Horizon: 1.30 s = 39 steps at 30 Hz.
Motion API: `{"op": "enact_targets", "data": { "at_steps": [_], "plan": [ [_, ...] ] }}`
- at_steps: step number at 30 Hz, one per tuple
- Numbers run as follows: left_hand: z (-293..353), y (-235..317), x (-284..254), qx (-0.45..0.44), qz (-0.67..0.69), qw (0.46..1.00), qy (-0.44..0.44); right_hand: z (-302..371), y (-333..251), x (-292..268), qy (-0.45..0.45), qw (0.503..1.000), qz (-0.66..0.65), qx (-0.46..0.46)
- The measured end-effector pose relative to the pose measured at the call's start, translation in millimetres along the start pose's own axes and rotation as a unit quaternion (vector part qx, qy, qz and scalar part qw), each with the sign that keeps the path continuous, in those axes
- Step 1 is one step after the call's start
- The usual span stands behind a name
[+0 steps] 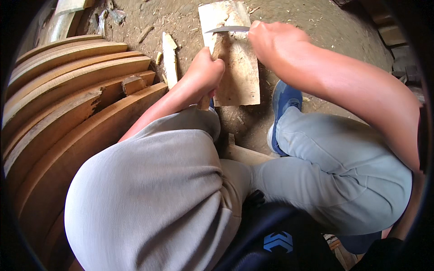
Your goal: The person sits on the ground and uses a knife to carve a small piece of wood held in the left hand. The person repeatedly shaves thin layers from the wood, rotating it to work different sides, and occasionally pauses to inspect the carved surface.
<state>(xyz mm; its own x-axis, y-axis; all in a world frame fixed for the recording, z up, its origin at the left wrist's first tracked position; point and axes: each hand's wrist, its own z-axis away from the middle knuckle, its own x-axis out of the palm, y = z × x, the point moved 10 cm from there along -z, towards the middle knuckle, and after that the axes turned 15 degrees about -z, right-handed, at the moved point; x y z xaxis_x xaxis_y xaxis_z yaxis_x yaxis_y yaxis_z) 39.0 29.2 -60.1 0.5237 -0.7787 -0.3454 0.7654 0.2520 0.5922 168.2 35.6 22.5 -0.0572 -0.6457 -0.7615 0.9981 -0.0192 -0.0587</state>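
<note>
My right hand (273, 41) is closed around the hidden handle of a knife. Its slightly curved grey blade (230, 29) points left, across the top end of a narrow piece of wood (219, 44). My left hand (205, 71) is wrapped round that piece lower down, and a short end of it shows below the fist. Under both lies a pale, flat wooden board (242, 81) with a rough, chipped surface. Whether the blade touches the narrow piece or the board, I cannot tell.
Long wooden planks (90, 67) are stacked along the left. A pale split sliver of wood (170, 58) lies on the dirt floor (307, 18) among scattered chips. My blue shoe (287, 101) stands right of the board. Another wooden piece (248, 155) lies between my legs.
</note>
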Motion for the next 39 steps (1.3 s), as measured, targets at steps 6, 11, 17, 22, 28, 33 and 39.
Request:
{"op": "enact_targets", "data": {
  "at_steps": [6, 11, 17, 22, 28, 33, 39],
  "plan": [
    [4, 1, 0, -0.007, 0.061, 0.998, -0.002, -1, -2, 2, 0.007, 0.999, 0.025, -0.025],
    [6, -5, -1, -0.015, 0.048, 0.999, 0.001, -1, 2, -4, 0.051, 0.999, -0.007, -0.011],
    [4, -4, 2, -0.020, 0.072, 0.997, -0.031, -16, 1, -7, 0.126, 0.981, 0.123, -0.078],
    [6, -9, -1, -0.005, 0.075, 0.997, -0.037, -11, 26, -22, 0.089, 0.985, -0.140, -0.042],
    [11, -3, -3, -0.025, 0.040, 0.999, -0.027, -3, 39, -24, 0.040, 0.980, -0.191, -0.032],
    [9, 3, -1, 0.005, 0.064, 0.997, -0.033, -5, 41, -16, 0.038, 0.983, -0.175, -0.040],
    [4, -3, 0, 0.011, 0.037, 0.999, -0.038, -8, 41, -14, 0.059, 0.989, -0.131, -0.045]
  ]
}}
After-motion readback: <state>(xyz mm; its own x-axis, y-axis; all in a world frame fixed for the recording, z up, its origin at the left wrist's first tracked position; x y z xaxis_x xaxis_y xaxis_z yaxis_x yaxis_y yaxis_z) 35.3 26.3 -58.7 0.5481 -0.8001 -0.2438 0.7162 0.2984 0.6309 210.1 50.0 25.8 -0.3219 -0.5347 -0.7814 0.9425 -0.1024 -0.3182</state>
